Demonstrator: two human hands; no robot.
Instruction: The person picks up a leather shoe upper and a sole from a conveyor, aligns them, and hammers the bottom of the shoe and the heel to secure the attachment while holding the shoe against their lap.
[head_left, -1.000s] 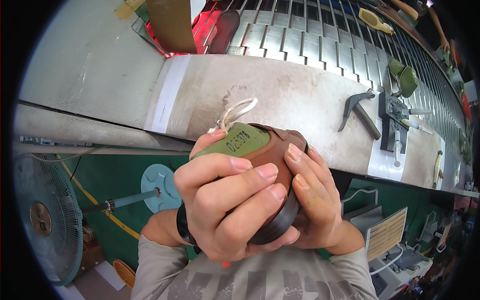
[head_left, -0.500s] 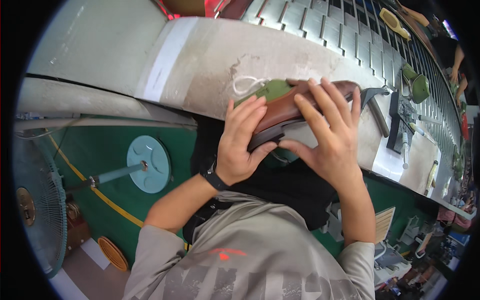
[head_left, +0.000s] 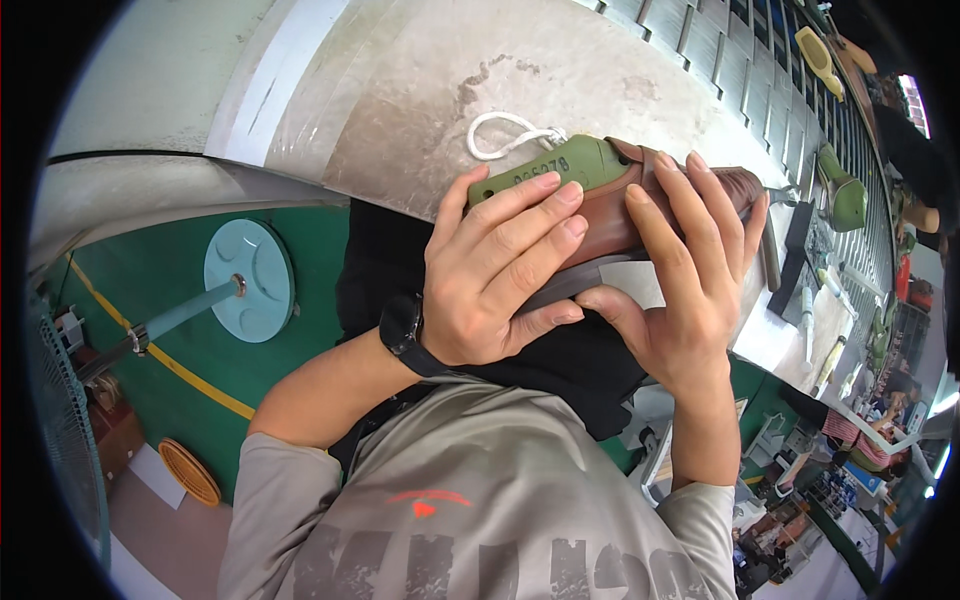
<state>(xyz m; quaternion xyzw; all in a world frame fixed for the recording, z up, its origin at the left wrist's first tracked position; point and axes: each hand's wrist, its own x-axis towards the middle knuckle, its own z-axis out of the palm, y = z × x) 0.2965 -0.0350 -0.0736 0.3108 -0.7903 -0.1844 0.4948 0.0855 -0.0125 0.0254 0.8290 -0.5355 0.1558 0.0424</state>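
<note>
A brown leather shoe [head_left: 607,228] with a dark sole lies on its side between my hands, over the near edge of the pale bench. Inside it is a green shoe last [head_left: 575,160], with a looped white cord [head_left: 480,130] at its end. My left hand [head_left: 490,270] is wrapped round the heel end, fingers over the upper and thumb along the sole. My right hand [head_left: 685,280] holds the toe end, its fingers spread over the leather and its thumb against the sole edge. The heel is mostly hidden by my left hand.
Right of my right hand lie a hammer [head_left: 769,262], partly hidden, a black block [head_left: 793,245] and a white pen-like tool [head_left: 807,325]. Beyond the bench runs a slatted metal conveyor [head_left: 690,35] with a green last [head_left: 848,203]. A blue round base [head_left: 222,285] stands left on the floor.
My view has shifted and come closer to the bench. The shoe and both hands sit slightly further right, and more of the green last and cord shows. Both hands keep their hold.
</note>
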